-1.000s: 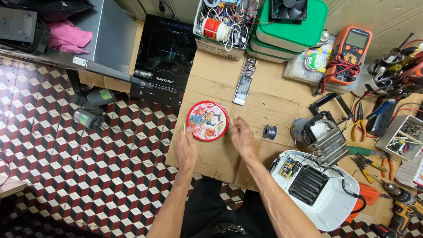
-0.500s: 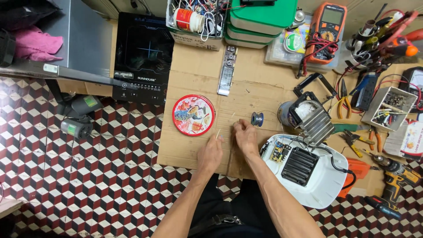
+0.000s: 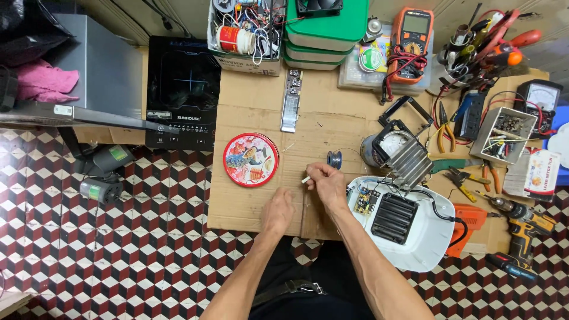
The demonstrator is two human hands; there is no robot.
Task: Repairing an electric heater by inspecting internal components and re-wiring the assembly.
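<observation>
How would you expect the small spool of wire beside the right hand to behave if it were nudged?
The spool looks small, so probably light. It seems to stand on its round rim, so it may roll or tip. Its thin loose wire end would likely trail floppily.

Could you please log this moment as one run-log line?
left hand: flat on cardboard sheet | right hand: pinching small white piece | nearby: red round tin lid, solder spool

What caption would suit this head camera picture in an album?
Over a cardboard sheet, the right hand pinches a small white piece while the left hand rests beside a round red tin lid.
</observation>
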